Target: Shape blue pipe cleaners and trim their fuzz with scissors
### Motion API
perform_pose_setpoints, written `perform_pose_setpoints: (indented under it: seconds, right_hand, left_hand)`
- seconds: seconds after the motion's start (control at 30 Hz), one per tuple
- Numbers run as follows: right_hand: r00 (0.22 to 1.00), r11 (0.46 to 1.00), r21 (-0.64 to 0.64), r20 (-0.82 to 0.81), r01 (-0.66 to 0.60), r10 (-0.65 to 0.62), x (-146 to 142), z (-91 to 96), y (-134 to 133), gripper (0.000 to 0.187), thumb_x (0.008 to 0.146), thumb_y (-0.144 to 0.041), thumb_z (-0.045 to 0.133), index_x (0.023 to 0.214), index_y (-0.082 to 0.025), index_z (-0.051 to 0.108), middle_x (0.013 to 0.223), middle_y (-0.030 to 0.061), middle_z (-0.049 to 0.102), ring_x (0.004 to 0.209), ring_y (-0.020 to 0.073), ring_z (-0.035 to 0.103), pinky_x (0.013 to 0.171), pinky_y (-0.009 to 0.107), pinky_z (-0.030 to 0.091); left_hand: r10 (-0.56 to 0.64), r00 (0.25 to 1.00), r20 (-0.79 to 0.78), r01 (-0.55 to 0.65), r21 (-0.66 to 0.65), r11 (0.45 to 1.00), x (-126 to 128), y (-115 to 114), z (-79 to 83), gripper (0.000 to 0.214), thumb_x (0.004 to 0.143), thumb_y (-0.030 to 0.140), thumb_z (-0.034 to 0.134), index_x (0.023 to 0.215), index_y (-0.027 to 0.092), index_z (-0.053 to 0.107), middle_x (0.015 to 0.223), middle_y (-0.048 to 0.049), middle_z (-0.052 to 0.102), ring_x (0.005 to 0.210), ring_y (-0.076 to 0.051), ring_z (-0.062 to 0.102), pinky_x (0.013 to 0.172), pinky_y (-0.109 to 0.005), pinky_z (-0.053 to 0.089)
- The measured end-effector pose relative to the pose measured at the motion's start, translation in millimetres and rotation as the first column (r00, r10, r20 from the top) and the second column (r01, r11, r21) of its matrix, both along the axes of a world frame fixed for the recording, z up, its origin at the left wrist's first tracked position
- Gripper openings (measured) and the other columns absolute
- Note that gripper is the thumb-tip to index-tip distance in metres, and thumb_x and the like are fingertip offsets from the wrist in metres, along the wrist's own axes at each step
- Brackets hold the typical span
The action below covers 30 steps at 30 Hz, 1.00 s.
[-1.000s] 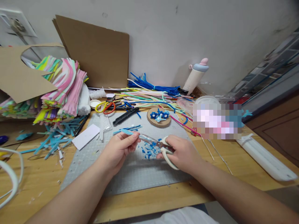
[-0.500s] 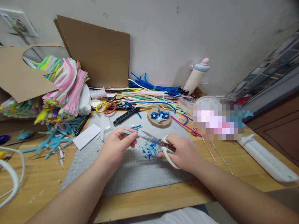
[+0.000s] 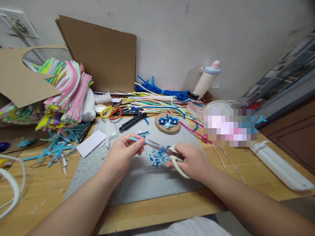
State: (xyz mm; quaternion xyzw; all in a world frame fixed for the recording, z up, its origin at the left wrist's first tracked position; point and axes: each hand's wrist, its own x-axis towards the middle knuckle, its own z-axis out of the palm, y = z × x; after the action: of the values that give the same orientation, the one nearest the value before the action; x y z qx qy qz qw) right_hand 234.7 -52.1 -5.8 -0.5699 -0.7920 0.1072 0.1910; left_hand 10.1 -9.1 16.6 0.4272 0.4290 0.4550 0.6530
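My left hand pinches a light blue pipe cleaner between thumb and fingers, with one end sticking out to the left. In my right hand is a pair of scissors with cream handles, fingers through the loops. The blades point left toward my left hand and lie along the pipe cleaner's other end. Beneath the blades, dark and light blue fuzz clippings are scattered over the grey cutting mat. Behind my left hand lie short blue pieces.
Behind the scissors sits a round cardboard disc bearing blue pipe-cleaner flowers. A black pen-like tool, orange-and-yellow scissors and a white card lie around the mat. Pipe-cleaner bundles are on the left; a bottle stands at the back.
The scissor blades have come closer together around the pipe cleaner and dipped slightly. My left hand stays almost in place.
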Motion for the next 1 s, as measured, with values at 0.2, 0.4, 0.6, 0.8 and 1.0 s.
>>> perform_pose_setpoints:
  seconds: [0.2, 0.4, 0.6, 0.8, 1.0]
  right_hand:
    - [1.0, 1.0, -0.004, -0.014, -0.006, 0.006, 1, -3.0, 0, 0.033, 0.075, -0.045, 0.062, 0.06, -0.019, 0.049, 0.06, -0.0019, 0.052, 0.053, 0.0103, 0.041, 0.05, 0.023, 0.024]
    - [0.994, 0.999, -0.008, -0.099, 0.047, -0.047, 3, -0.7, 3, 0.035, 0.075, -0.043, 0.062, 0.057, -0.019, 0.042, 0.057, -0.0028, 0.049, 0.053, 0.0105, 0.041, 0.05, 0.022, 0.027]
    - [0.999, 0.998, 0.062, -0.038, 0.021, -0.019, 2, 7.3, 2, 0.023, 0.073, -0.035, 0.062, 0.07, -0.02, 0.045, 0.071, 0.0008, 0.054, 0.062, 0.0138, 0.046, 0.055, 0.025, 0.03]
    - [0.996, 0.989, 0.146, 0.088, -0.012, -0.001, -1, 3.5, 0, 0.015, 0.076, -0.032, 0.059, 0.076, -0.019, 0.053, 0.076, 0.0043, 0.057, 0.071, 0.0176, 0.051, 0.062, 0.028, 0.032]
    - [0.993, 0.985, 0.17, 0.117, -0.011, -0.009, 0, 2.1, 0, 0.014, 0.078, -0.032, 0.059, 0.078, -0.019, 0.054, 0.079, 0.0048, 0.059, 0.073, 0.0185, 0.053, 0.064, 0.028, 0.032]
  left_hand:
    - [0.021, 1.0, 0.007, -0.021, 0.005, 1.0, 0, 1, 2.3, 0.022, 0.062, 0.031, 0.076, 0.07, 0.015, 0.062, 0.058, 0.0007, 0.059, 0.055, -0.009, 0.05, 0.054, -0.021, 0.038]
    - [0.053, 0.991, -0.122, -0.042, 0.089, 0.995, -2, 4, -1.0, 0.022, 0.065, 0.035, 0.073, 0.068, 0.016, 0.062, 0.059, 0.0, 0.06, 0.054, -0.01, 0.051, 0.052, -0.022, 0.037]
    - [0.046, 0.981, -0.189, -0.021, 0.13, 0.991, -3, 3, -1.9, 0.021, 0.069, 0.036, 0.07, 0.07, 0.016, 0.062, 0.058, 0.0004, 0.06, 0.054, -0.01, 0.051, 0.054, -0.022, 0.038]
    - [0.02, 0.993, -0.12, -0.016, 0.038, 0.999, -2, 1, -1.2, 0.022, 0.066, 0.036, 0.072, 0.066, 0.016, 0.064, 0.056, 0.0002, 0.06, 0.053, -0.009, 0.048, 0.053, -0.021, 0.036]
    - [-0.001, 0.997, -0.074, 0.0, -0.022, 1.0, -2, 2, -1.7, 0.022, 0.066, 0.036, 0.072, 0.063, 0.015, 0.065, 0.055, 0.0005, 0.057, 0.051, -0.008, 0.045, 0.049, -0.021, 0.033]
